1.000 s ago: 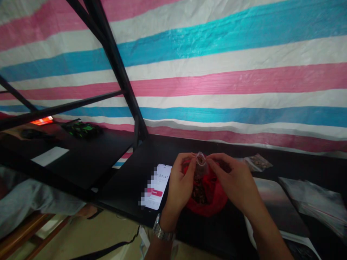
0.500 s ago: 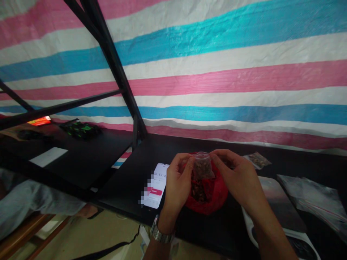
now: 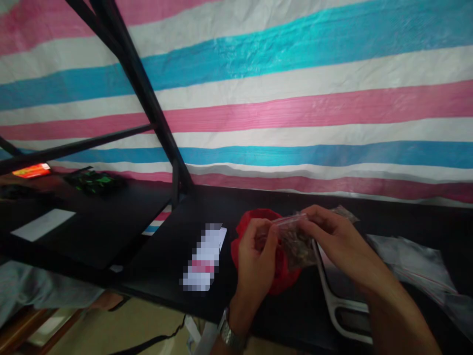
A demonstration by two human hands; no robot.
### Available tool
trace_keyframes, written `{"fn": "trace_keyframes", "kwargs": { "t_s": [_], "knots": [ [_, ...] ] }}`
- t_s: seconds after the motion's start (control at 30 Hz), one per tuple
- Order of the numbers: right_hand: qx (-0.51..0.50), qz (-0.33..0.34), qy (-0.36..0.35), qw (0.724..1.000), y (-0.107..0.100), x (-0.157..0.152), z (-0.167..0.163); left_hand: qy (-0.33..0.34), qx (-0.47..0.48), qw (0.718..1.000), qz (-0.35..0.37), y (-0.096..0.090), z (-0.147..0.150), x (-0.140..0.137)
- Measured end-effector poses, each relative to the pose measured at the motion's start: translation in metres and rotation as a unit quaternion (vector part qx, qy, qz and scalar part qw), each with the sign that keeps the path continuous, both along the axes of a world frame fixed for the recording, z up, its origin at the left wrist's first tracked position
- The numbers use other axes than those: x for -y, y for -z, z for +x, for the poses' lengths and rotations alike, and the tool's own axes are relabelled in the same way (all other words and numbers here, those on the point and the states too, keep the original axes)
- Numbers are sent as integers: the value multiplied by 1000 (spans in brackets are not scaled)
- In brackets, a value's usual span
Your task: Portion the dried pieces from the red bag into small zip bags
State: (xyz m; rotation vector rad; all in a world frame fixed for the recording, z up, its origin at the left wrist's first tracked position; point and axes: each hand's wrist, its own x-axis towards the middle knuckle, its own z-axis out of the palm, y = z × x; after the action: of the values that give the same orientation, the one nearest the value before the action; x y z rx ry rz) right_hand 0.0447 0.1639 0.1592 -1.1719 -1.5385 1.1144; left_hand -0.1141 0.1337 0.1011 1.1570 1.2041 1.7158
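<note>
A small clear zip bag [image 3: 295, 244] with brown bits in it hangs between my hands by its top edge. My left hand [image 3: 258, 251] pinches the left end of its zip strip. At the right end, my right hand [image 3: 328, 229] grips the same strip between thumb and fingers. Below and behind the bag sits an open red plastic bag [image 3: 244, 231], partly hidden by my left hand. A kitchen scale [image 3: 328, 296] with a white body lies under my right forearm, which covers part of it.
A phone [image 3: 205, 261] lies left of the red bag. Another filled zip bag [image 3: 345, 213] is behind my right hand, and clear plastic bags [image 3: 417, 261] lie at the right. A black metal frame [image 3: 148, 108] rises at the left. Another person's arm [image 3: 107, 300] shows at lower left.
The zip bag has moved right and down from above the red bag, toward the scale, held by both hands. It now hangs tilted. The view has shifted slightly.
</note>
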Motion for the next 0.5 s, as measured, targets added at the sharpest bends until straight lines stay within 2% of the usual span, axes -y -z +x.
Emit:
{"fn": "trace_keyframes", "kwargs": {
  "t_s": [0.13, 0.27, 0.3, 0.37, 0.5],
  "knots": [
    [35, 23, 77, 996, -4, 2, 52, -55, -82, 993, 59, 1, 20, 10],
    [142, -57, 88, 984, 13, 1, 104, -120, -174, 968, 134, 10, 41, 36],
    [177, -72, 91, 977, 20, 0, 112, -117, -196, 962, 153, 15, 48, 44],
    [238, -76, 107, 962, 34, -2, 124, -62, -253, 944, 202, 27, 62, 61],
    [285, -26, 161, 944, 49, -6, 132, -116, -292, 929, 198, 49, 88, 81]
  ]
}}
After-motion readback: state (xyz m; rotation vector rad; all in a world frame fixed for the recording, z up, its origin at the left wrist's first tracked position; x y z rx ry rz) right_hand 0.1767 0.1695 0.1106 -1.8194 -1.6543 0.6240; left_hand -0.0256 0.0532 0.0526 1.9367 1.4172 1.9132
